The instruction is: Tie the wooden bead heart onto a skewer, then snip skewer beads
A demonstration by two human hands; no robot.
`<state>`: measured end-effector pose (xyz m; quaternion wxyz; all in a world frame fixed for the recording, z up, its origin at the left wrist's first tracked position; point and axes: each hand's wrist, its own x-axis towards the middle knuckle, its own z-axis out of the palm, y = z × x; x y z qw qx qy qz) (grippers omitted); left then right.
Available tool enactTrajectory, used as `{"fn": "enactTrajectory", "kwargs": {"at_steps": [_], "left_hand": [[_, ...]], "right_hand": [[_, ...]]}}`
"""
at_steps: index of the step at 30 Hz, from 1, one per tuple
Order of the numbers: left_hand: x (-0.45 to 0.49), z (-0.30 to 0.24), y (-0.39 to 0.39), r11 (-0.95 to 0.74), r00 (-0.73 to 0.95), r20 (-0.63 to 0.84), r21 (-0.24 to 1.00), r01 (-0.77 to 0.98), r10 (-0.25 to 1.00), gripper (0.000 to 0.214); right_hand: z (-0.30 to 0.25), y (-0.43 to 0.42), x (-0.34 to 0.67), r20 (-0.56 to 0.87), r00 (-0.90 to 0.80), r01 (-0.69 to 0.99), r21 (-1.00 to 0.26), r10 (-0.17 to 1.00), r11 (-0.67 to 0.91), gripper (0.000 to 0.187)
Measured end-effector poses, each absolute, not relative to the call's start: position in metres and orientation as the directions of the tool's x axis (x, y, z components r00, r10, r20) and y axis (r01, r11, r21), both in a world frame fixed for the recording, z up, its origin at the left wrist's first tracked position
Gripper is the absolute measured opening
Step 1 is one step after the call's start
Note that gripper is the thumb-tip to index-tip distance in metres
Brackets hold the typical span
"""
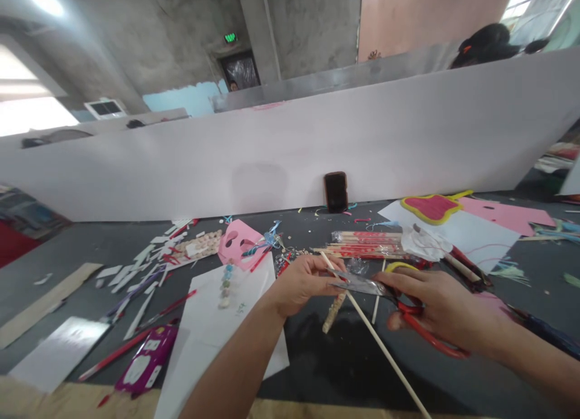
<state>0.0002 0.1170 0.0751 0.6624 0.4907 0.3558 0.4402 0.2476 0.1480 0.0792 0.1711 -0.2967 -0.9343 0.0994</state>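
Observation:
My left hand [308, 280] pinches a thin pale wooden stick [383, 349] near its upper end. The stick slants down to the bottom edge of the view. In my right hand [441, 301] is a pair of scissors [410, 316] with red and yellow handles. Their metal blades lie across the stick close to my left fingertips; whether they cut into it I cannot tell. Below my left fingers shows a short, rough beige strip [334, 313]; whether it is held or lies on the table is unclear. A second thin stick [378, 295] is just behind.
Bundled wrapped sticks [362, 243] lie beyond my hands. A phone [336, 191] leans on the white partition [181, 171]. White paper [217, 340], a pink cutout [242, 240], a purple packet [147, 358] and scattered strips lie left. A red-and-yellow shape [432, 207] is at right.

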Motion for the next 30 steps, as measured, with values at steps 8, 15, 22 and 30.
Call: {"fn": "enactTrajectory", "kwargs": {"at_steps": [8,15,22,30], "left_hand": [[0.001,0.083,0.119,0.12,0.395,-0.028,0.97,-0.21,0.918,0.017],[0.004,0.083,0.119,0.132,0.379,-0.048,0.971,-0.199,0.924,0.016],[0.003,0.088,0.117,0.134,0.354,-0.059,0.973,-0.19,0.933,0.02],[0.004,0.083,0.119,0.145,0.36,-0.071,0.972,-0.182,0.93,0.019]], "right_hand": [[0.09,0.141,0.249,0.145,-0.789,0.521,-0.358,0.597,0.775,0.046],[0.085,0.143,0.253,0.181,-0.799,0.497,-0.337,0.573,0.8,0.04],[0.087,0.143,0.25,0.284,-0.797,0.497,-0.195,0.534,0.846,0.046],[0.081,0.144,0.249,0.294,-0.793,0.491,-0.211,0.534,0.845,0.036]]}}
